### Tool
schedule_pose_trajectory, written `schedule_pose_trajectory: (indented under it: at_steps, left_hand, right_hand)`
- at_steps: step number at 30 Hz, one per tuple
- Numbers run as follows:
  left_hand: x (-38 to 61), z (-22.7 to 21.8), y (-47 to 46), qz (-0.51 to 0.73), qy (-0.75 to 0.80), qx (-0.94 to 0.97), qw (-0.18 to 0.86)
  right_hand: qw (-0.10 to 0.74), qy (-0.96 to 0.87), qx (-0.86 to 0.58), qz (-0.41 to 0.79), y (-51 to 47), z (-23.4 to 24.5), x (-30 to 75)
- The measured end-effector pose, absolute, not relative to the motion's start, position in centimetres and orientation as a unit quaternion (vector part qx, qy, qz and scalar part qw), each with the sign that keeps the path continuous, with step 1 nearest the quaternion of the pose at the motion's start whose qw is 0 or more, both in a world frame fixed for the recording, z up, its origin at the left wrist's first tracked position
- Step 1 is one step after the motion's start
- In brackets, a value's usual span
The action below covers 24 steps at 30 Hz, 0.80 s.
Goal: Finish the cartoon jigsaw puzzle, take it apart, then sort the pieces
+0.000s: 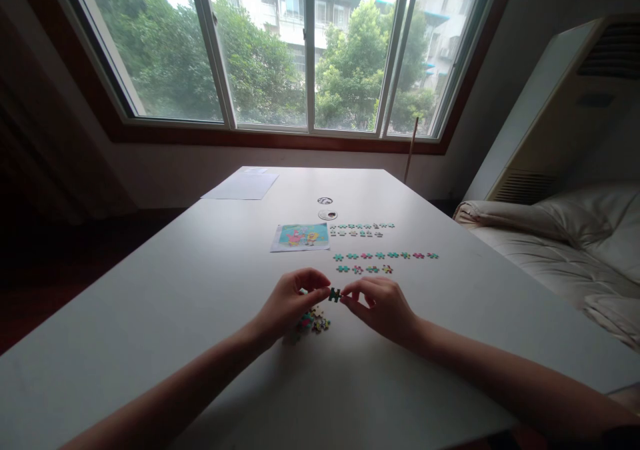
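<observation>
Between my two hands, a dark green jigsaw puzzle piece (335, 295) is held up above the white table. My left hand (295, 298) pinches its left edge between thumb and fingers. From the other side, the thumb and fingertips of my right hand (383, 303) close on its right edge. Under and beside my left hand lies a small heap of mixed puzzle pieces (316, 322), partly hidden by that hand. Just beyond my hands, puzzle pieces (380, 255) in green, pink and yellow lie in spaced rows. A colourful cartoon picture sheet (303, 237) lies to their left.
Farther rows of small puzzle pieces (363, 226) run beside the picture. Two round flat items (327, 215) lie behind them. Paper sheets (243, 185) rest at the far left of the white table (165, 290). A padded sofa (540, 237) stands to the right, below the windows' level.
</observation>
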<state>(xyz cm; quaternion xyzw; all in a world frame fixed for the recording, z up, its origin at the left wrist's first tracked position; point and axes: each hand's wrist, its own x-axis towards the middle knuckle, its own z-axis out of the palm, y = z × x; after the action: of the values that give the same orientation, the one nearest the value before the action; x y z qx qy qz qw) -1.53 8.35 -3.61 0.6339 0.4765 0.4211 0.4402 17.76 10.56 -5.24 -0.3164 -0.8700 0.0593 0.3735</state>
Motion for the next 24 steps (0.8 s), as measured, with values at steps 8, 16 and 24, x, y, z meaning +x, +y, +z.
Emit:
schedule_pose_trajectory:
  at_steps: [8,16,24]
  left_hand:
    - [-2.0,-3.4,8.5,0.397,0.48,0.68,0.387]
    - [-5.4,-3.2,9.8,0.298,0.477,0.817,0.131]
    - [-6.1,-3.0,10.4,0.21,0.424,0.866,0.161]
  right_hand:
    - [0.394,-0.867,-0.302,0.053,11.1,-4.9,18.1]
    - [0.447,-0.82,-0.355,0.039,13.8,-4.2,21.0]
    - [0.46,-0.811,-0.359,0.041,14.5,-4.2,21.9]
